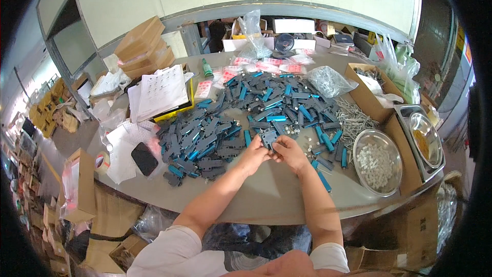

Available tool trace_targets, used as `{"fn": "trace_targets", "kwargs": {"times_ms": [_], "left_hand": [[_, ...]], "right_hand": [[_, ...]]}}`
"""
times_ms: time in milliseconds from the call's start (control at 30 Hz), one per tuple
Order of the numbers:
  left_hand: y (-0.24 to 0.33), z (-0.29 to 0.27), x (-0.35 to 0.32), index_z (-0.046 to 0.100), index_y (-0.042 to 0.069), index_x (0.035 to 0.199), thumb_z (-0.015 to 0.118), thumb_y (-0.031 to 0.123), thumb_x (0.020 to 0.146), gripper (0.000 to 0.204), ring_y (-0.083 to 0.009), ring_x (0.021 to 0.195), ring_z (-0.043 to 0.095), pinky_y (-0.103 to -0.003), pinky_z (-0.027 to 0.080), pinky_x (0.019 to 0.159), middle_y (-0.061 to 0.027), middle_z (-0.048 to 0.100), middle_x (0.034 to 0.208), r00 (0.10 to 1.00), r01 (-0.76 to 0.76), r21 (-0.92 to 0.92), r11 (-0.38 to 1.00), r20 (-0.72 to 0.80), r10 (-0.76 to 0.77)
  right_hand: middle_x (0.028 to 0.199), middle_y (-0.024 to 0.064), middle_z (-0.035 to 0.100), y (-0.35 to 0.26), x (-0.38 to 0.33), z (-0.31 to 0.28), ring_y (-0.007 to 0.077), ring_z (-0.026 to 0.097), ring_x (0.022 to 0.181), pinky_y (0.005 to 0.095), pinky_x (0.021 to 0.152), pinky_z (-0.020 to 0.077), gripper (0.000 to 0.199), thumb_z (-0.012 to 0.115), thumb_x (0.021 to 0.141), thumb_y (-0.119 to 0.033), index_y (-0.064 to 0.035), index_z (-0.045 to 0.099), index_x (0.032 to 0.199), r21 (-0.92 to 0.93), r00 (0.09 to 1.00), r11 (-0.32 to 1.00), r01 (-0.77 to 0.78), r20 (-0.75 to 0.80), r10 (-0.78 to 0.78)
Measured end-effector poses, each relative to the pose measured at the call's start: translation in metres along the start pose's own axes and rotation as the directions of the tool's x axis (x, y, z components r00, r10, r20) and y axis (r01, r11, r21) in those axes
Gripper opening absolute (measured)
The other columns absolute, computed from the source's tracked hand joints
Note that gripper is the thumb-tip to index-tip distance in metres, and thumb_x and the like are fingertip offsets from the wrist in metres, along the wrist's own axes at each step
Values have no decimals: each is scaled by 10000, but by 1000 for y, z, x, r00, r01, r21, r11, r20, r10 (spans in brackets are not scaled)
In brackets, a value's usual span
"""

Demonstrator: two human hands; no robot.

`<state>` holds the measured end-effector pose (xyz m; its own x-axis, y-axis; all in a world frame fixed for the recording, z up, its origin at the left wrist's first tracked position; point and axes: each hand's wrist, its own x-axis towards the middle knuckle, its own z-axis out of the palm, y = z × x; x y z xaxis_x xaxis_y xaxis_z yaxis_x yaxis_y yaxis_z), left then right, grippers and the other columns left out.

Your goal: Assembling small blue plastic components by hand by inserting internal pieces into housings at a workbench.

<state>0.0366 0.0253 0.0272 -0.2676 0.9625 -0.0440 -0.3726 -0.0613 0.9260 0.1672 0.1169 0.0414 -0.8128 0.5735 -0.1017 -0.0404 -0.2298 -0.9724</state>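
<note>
Above the table's near middle, my left hand [253, 157] and my right hand [290, 153] meet around a small dark grey plastic fitting [268, 135]. Both pinch it between thumb and fingers, the left at its left side and the right at its lower right; my fingers cover part of it. To the left spreads a heap of similar dark grey and blue parts [199, 137]. Beyond my hands lies another heap of dark grey and blue pieces [287, 103]. Small white bits [306, 146] are scattered just right of my right hand.
Loose screws [357, 119] lie at the right, by a steel bowl [356, 163] of white pieces and an open carton [370, 92]. A steel tray [429, 173] sits at the right edge. Leftward are a phone [144, 159], papers [161, 92] and tape [102, 161]. Bags [330, 81] lie behind.
</note>
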Motion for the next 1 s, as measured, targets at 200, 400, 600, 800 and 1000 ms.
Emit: {"fn": "trace_targets", "kwargs": {"times_ms": [200, 400, 600, 800, 1000], "left_hand": [[-4, -8, -4, 411, 79, 1160, 436, -10, 831, 342, -170, 832, 569, -336, 498, 761, -73, 542, 989, 1000, -5, -139, 990, 19, 8], [-9, -8, -3, 424, 85, 1119, 461, 99, 895, 228, -157, 832, 546, -326, 483, 760, -63, 538, 962, 1000, -5, -152, 988, 24, 9], [-10, -1, -4, 432, 74, 1163, 443, 275, 968, 280, -176, 932, 564, -334, 473, 814, -95, 567, 1082, 987, -137, -139, 981, -103, 123], [-2, -6, -4, 466, 53, 1190, 434, 344, 967, 368, -235, 1109, 537, -353, 432, 913, -118, 565, 1207, 976, -219, -270, 937, -50, 214], [0, -8, -7, 532, 95, 1102, 442, 356, 961, 310, -205, 1083, 540, -354, 438, 898, -123, 574, 1181, 994, -94, -385, 918, 17, 109]], "right_hand": [[763, 39, 603, 3, 1, 6, 93, 556, 637, 217, 560, 461, 87, 553, 901, -124, -49, 512, 884, -42, 999, 999, 23, 31, -21], [774, 62, 605, 11, 5, 5, 102, 560, 633, 220, 550, 460, 92, 564, 891, -101, -27, 509, 888, -32, 999, 999, 23, 44, -22], [695, 76, 611, -9, -6, 24, 112, 577, 584, 237, 524, 463, 209, 585, 889, -195, 8, 548, 915, -311, 988, 949, -58, -156, 10], [625, 130, 615, -4, -7, 27, 238, 624, 579, 341, 558, 480, 354, 542, 900, -340, 9, 600, 906, -604, 983, 794, 68, -97, -159], [732, 225, 616, -4, -8, 36, 412, 607, 724, 459, 632, 470, 322, 510, 906, -312, -9, 620, 896, -752, 900, 610, 251, -52, -434]]}}
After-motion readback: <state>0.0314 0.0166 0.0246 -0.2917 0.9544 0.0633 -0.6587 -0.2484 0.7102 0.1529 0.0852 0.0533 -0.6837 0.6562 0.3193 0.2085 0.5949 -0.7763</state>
